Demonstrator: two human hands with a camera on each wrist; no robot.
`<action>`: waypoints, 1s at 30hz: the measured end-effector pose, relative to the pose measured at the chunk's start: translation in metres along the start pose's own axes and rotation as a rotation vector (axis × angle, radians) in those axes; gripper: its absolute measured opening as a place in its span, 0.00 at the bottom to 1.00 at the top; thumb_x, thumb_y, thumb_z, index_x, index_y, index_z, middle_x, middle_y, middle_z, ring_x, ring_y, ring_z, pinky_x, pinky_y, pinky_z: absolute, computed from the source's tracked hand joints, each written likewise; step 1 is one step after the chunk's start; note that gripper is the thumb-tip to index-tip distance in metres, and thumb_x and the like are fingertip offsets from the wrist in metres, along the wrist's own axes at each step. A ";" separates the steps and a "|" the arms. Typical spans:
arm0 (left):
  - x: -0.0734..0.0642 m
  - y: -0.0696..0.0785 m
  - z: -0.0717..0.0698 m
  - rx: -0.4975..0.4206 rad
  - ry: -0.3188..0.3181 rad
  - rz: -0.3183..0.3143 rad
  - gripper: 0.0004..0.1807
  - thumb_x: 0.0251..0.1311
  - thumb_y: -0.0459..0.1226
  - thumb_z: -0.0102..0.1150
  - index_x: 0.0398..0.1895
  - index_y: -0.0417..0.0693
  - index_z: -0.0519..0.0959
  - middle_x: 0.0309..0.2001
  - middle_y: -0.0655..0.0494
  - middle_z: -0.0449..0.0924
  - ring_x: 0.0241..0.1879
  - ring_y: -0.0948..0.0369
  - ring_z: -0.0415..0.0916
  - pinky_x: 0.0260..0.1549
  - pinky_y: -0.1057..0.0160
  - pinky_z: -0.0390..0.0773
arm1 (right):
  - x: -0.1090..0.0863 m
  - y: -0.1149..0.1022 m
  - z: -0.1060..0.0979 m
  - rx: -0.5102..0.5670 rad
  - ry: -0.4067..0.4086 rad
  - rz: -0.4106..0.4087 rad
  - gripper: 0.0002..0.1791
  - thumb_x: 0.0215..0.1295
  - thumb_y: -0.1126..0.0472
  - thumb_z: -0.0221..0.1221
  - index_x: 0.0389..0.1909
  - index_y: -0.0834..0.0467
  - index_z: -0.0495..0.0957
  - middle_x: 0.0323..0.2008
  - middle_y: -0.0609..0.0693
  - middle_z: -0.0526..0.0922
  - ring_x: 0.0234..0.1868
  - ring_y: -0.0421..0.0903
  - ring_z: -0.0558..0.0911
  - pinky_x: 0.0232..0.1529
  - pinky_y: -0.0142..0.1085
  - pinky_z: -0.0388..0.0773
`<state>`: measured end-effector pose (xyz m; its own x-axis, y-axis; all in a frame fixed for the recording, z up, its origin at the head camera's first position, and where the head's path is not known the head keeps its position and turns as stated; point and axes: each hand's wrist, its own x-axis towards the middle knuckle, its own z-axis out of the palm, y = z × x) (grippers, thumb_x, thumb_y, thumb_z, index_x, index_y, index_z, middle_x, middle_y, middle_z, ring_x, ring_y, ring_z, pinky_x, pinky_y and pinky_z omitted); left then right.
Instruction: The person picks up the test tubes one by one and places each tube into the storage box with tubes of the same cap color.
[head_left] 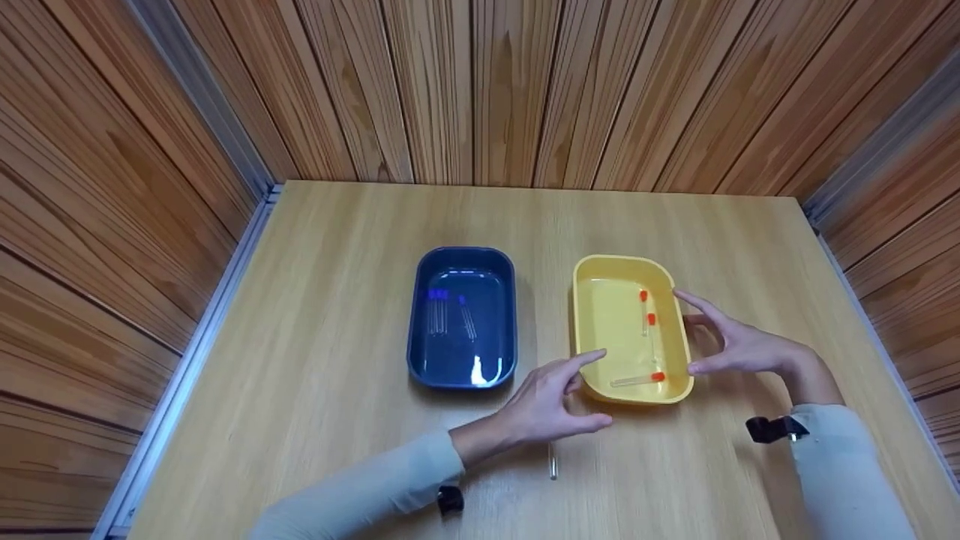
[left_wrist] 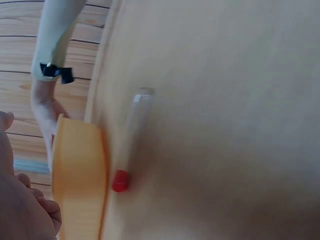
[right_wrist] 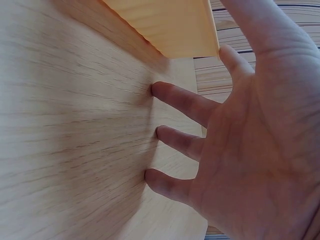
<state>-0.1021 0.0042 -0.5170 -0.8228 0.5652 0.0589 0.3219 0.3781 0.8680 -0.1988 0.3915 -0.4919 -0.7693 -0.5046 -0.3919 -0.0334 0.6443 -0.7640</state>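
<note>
Red-capped clear tubes (head_left: pixel 636 381) lie in a yellow tray (head_left: pixel 587 259), two near its right wall and one across the front. At that tray's right side my right hand (head_left: pixel 739 345) is spread, index fingertip and thumb at the rim. The right wrist view shows its other fingertips (right_wrist: pixel 159 89) down on the tabletop. My left hand (head_left: pixel 541 401) reaches over the front left corner of the yellow tray, index finger and thumb extended, holding nothing. Beneath it on the table lies another clear tube (head_left: pixel 553 466), whose red cap (left_wrist: pixel 120 181) shows only in the left wrist view.
To the left stands a dark blue tray (head_left: pixel 412 352) holding several purple-capped tubes (head_left: pixel 438 315). Wood-plank walls (head_left: pixel 510 90) enclose the table (head_left: pixel 315 300) at the back and sides, with a metal rail (head_left: pixel 202 337) along the left edge.
</note>
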 end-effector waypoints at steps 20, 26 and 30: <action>-0.055 -0.032 0.000 0.271 -0.063 -0.070 0.58 0.56 0.66 0.82 0.87 0.59 0.69 0.70 0.58 0.86 0.68 0.60 0.82 0.71 0.56 0.84 | 0.001 0.000 0.000 0.018 0.001 -0.021 0.72 0.65 0.58 0.80 0.94 0.44 0.35 0.88 0.75 0.54 0.88 0.80 0.47 0.75 0.93 0.39; -0.052 -0.039 0.003 0.423 -0.061 -0.062 0.61 0.47 0.67 0.86 0.84 0.56 0.73 0.55 0.59 0.87 0.52 0.66 0.80 0.52 0.69 0.83 | -0.001 0.000 0.000 0.013 -0.005 -0.014 0.73 0.66 0.55 0.79 0.94 0.43 0.33 0.89 0.72 0.51 0.89 0.79 0.47 0.76 0.92 0.38; -0.048 -0.040 0.003 0.446 -0.082 -0.128 0.62 0.45 0.68 0.87 0.84 0.57 0.74 0.53 0.59 0.85 0.47 0.67 0.75 0.47 0.70 0.80 | -0.001 -0.001 -0.001 -0.001 -0.006 -0.022 0.73 0.66 0.54 0.79 0.94 0.44 0.32 0.90 0.71 0.50 0.88 0.79 0.50 0.76 0.91 0.41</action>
<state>-0.0738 -0.0360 -0.5556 -0.8352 0.5426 -0.0895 0.4045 0.7164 0.5685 -0.1982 0.3921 -0.4902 -0.7644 -0.5220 -0.3785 -0.0509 0.6341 -0.7716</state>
